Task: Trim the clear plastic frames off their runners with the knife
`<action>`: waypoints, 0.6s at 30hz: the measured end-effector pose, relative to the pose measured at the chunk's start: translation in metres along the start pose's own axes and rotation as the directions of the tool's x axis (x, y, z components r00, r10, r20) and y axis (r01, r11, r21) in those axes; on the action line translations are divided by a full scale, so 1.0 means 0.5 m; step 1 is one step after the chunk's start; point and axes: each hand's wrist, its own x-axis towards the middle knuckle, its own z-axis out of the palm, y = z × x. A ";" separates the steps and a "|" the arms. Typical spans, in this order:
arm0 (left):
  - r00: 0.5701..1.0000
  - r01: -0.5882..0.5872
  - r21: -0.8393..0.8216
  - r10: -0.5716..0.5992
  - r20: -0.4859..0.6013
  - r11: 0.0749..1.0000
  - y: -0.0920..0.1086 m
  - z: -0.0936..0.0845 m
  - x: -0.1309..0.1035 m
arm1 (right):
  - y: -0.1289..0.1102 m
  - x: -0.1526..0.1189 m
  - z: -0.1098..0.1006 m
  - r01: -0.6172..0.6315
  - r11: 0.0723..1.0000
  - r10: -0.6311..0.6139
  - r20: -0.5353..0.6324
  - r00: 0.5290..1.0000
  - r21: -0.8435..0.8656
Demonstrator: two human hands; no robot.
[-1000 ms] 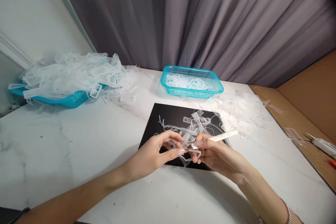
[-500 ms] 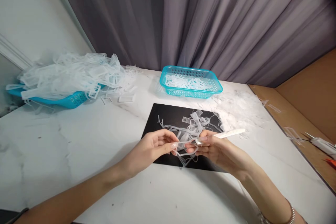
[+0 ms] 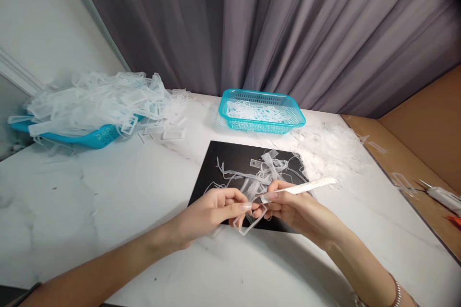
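Head view — left hand (image 3: 225,208), thumb and fingertips pinched on a thin translucent rectangular frame (image 3: 254,223), which hangs between both hands. Right hand (image 3: 288,204) closed round a slim white-handled tool (image 3: 306,186), its tip at the frame. Beneath both — black rectangular mat (image 3: 207,168), strewn with clear scraps (image 3: 270,168). Beyond the hands, turquoise plastic basket (image 3: 262,127) of thin white pieces.

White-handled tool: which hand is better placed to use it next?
Probably right: the right hand holds the tool close to the thin frame; the left hand pinches the frame and shows no tool.
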 end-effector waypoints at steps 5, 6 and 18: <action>0.999 -0.016 -0.038 0.017 0.032 0.999 0.001 0.003 -0.001 | -0.009 -0.006 0.011 0.038 0.999 -0.039 -0.049 0.998 -0.033; 0.999 -0.017 -0.048 0.018 0.035 0.999 0.002 0.003 -0.002 | -0.012 -0.008 0.013 0.044 0.998 -0.047 -0.065 0.997 -0.041; 0.998 -0.060 -0.044 0.060 -0.013 0.997 0.005 0.007 -0.009 | -0.001 -0.017 0.020 0.120 0.883 -0.260 -0.259 0.930 -0.453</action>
